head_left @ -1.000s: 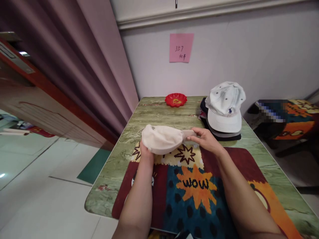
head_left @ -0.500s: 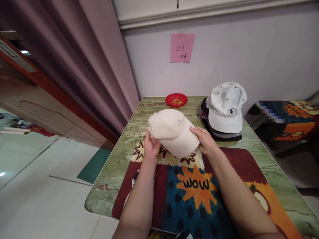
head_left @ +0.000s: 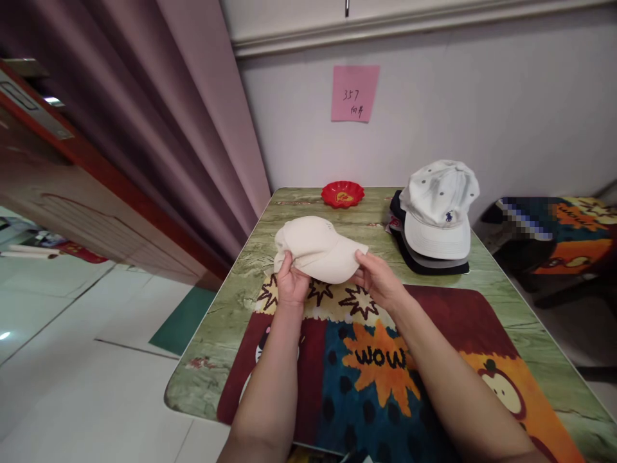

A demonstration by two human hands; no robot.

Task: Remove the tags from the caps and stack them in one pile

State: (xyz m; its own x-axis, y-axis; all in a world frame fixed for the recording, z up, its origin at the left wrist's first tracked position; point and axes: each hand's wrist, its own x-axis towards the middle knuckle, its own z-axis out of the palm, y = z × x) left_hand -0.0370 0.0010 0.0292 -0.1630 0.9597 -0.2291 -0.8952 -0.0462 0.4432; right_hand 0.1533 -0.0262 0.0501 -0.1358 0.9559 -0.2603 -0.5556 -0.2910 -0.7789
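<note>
A cream baseball cap [head_left: 313, 247] is held between my two hands above the table, its brim pointing right. My left hand [head_left: 293, 283] grips the lower edge of the crown at the back, thumb on the outside. With thumb and fingers, my right hand [head_left: 376, 278] pinches the front edge of the brim. To the right stands a stack of caps, with a white cap [head_left: 436, 206] bearing a small dark blue emblem on top. Grey and black brims [head_left: 434, 263] show beneath it.
A red scalloped dish [head_left: 342, 194] sits at the table's back edge. A colourful mat [head_left: 332, 386] with "WOW" lettering covers the front of the green wood-patterned table [head_left: 202, 379]. Pink paper [head_left: 355, 93] is on the wall. A purple curtain [head_left: 193, 96] and door edge flank the left.
The cream cap has turned and tilted, so its brim shows more side-on and its front logo is mostly out of sight. My right hand has moved left with the brim.
</note>
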